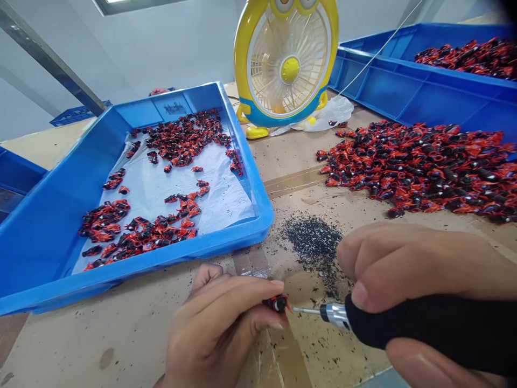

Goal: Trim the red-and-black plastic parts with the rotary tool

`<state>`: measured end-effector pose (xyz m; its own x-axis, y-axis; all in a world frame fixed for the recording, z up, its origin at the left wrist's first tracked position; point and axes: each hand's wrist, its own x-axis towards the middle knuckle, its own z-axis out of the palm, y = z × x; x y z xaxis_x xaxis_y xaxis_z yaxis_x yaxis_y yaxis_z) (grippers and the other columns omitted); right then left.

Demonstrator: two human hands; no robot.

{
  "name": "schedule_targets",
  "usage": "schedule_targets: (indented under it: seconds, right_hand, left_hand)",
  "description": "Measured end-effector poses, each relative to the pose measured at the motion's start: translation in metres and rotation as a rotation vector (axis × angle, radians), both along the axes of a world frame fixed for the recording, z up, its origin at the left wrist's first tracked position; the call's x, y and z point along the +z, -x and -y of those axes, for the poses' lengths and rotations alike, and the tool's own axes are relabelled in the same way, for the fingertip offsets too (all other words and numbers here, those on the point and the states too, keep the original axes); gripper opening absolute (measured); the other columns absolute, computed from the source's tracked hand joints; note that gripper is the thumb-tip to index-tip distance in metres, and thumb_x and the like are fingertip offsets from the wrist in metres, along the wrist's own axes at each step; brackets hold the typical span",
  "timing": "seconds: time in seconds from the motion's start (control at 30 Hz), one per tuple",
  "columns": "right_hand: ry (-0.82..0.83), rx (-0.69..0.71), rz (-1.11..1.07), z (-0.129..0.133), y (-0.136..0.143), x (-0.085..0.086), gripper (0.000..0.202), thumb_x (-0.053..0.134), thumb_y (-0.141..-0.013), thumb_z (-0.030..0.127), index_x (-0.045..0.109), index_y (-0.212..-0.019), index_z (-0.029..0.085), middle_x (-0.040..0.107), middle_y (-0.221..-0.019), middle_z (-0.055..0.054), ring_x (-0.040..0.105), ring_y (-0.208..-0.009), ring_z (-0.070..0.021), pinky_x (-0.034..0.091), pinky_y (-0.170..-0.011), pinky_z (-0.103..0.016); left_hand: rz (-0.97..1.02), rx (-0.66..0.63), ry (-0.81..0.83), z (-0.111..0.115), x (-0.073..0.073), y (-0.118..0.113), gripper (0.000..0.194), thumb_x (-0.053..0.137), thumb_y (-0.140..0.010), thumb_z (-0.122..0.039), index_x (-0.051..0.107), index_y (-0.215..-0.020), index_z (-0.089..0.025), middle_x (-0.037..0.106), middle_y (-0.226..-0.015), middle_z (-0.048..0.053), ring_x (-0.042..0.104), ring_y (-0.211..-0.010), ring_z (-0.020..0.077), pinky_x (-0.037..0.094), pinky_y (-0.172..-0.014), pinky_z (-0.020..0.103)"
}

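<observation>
Between the thumb and fingers of my left hand (226,318) is a small red-and-black plastic piece (278,303), its black round end turned toward the right. My right hand (412,269) grips a thick black power screwdriver (428,328) with a silver collar. Its thin metal bit (307,310) points left, with the tip close beside the piece's red edge; whether they touch I cannot tell. Just beyond the bit, a pile of tiny black bits (313,240), perhaps small screws, is spread over the brown table covering (121,334).
At left, a blue tray (258,215) lined with white sheeting holds many similar pieces. A large heap of them (428,167) lies at right, before a blue bin (404,91) containing more. A yellow fan (290,70) stands at the back, beside a crumpled clear plastic bag (339,110).
</observation>
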<state>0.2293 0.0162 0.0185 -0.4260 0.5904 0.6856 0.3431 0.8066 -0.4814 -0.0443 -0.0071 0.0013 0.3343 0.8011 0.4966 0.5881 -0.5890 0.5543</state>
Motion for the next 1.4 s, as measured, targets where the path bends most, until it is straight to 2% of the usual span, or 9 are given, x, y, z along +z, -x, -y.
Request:
schedule_targets:
  seconds: [0.13, 0.3, 0.4, 0.53, 0.67, 0.87, 1.13, 1.3, 1.4]
  right_hand:
    - [0.039, 0.008, -0.023, -0.005, 0.001, 0.006, 0.035, 0.091, -0.08, 0.054, 0.069, -0.091, 0.029, 0.072, -0.081, -0.005, 0.075, -0.075, -0.0221, 0.062, -0.055, -0.033]
    - [0.133, 0.161, -0.098, -0.013, 0.012, 0.011, 0.012, 0.074, -0.097, 0.028, 0.065, -0.103, 0.022, 0.071, -0.074, -0.002, 0.07, -0.064, -0.0169, 0.063, -0.057, -0.032]
    - [0.132, 0.208, -0.111, -0.015, 0.014, 0.012, 0.014, 0.071, -0.096, 0.022, 0.062, -0.106, 0.019, 0.07, -0.072, 0.0, 0.065, -0.062, -0.016, 0.061, -0.056, -0.033]
    - [0.14, 0.217, -0.102, -0.013, 0.012, 0.012, 0.017, 0.071, -0.094, 0.019, 0.061, -0.108, 0.02, 0.07, -0.074, -0.001, 0.066, -0.061, -0.0165, 0.061, -0.056, -0.034]
    - [0.128, 0.206, -0.096, -0.013, 0.013, 0.012, 0.017, 0.071, -0.095, 0.02, 0.062, -0.108, 0.019, 0.07, -0.072, -0.002, 0.065, -0.061, -0.0171, 0.059, -0.054, -0.035]
    - [0.138, 0.143, -0.117, -0.011, 0.021, 0.009, 0.017, 0.074, -0.089, 0.019, 0.064, -0.103, 0.022, 0.068, -0.066, 0.001, 0.061, -0.056, -0.0171, 0.054, -0.046, -0.035]
    - [0.156, 0.158, -0.092, -0.007, 0.019, 0.008, 0.018, 0.074, -0.09, 0.02, 0.063, -0.104, 0.022, 0.06, -0.068, 0.003, 0.058, -0.056, -0.015, 0.053, -0.05, -0.033]
    - [0.128, 0.03, -0.088, -0.003, 0.025, 0.007, 0.026, 0.084, -0.083, 0.042, 0.067, -0.098, 0.029, 0.064, -0.069, 0.001, 0.064, -0.059, -0.0196, 0.055, -0.049, -0.032]
    - [0.102, -0.011, -0.069, 0.0, 0.027, 0.006, 0.033, 0.088, -0.079, 0.051, 0.069, -0.095, 0.029, 0.067, -0.073, -0.001, 0.068, -0.064, -0.0211, 0.057, -0.051, -0.032]
  left_hand:
    - [0.046, -0.039, 0.013, -0.002, 0.001, -0.001, 0.013, 0.066, -0.108, -0.034, 0.072, -0.117, -0.027, 0.081, -0.078, -0.008, 0.077, -0.07, 0.0139, 0.045, -0.08, 0.035]
    - [0.041, -0.058, 0.002, -0.004, 0.004, -0.001, 0.014, 0.068, -0.107, -0.035, 0.072, -0.116, -0.026, 0.082, -0.084, -0.006, 0.076, -0.07, 0.0138, 0.046, -0.077, 0.035]
    - [0.016, -0.059, 0.012, -0.004, 0.005, -0.001, 0.015, 0.067, -0.108, -0.037, 0.072, -0.115, -0.025, 0.083, -0.089, -0.005, 0.077, -0.073, 0.0131, 0.046, -0.08, 0.035]
    - [0.009, -0.095, 0.029, -0.002, 0.006, 0.0, 0.015, 0.068, -0.107, -0.034, 0.071, -0.117, -0.023, 0.085, -0.095, -0.002, 0.078, -0.078, 0.013, 0.045, -0.077, 0.034]
    - [0.008, -0.09, 0.018, -0.002, 0.006, 0.001, 0.015, 0.068, -0.107, -0.034, 0.072, -0.116, -0.023, 0.085, -0.095, -0.001, 0.078, -0.077, 0.0138, 0.045, -0.075, 0.035]
    - [-0.024, -0.057, -0.01, -0.001, 0.006, 0.001, 0.016, 0.067, -0.107, -0.041, 0.073, -0.114, -0.027, 0.085, -0.091, -0.002, 0.078, -0.073, 0.0155, 0.046, -0.079, 0.037]
    - [-0.024, -0.025, -0.019, 0.002, 0.01, -0.002, 0.013, 0.073, -0.104, -0.037, 0.074, -0.114, -0.028, 0.083, -0.092, -0.004, 0.078, -0.076, 0.0159, 0.045, -0.088, 0.037]
    - [-0.025, -0.03, 0.009, 0.001, 0.008, -0.001, 0.013, 0.074, -0.103, -0.036, 0.074, -0.113, -0.027, 0.082, -0.094, -0.005, 0.078, -0.078, 0.0145, 0.042, -0.093, 0.036]
    - [-0.018, -0.041, 0.012, 0.003, 0.007, 0.0, 0.015, 0.076, -0.102, -0.035, 0.074, -0.115, -0.028, 0.083, -0.095, -0.004, 0.078, -0.078, 0.0161, 0.044, -0.088, 0.037]
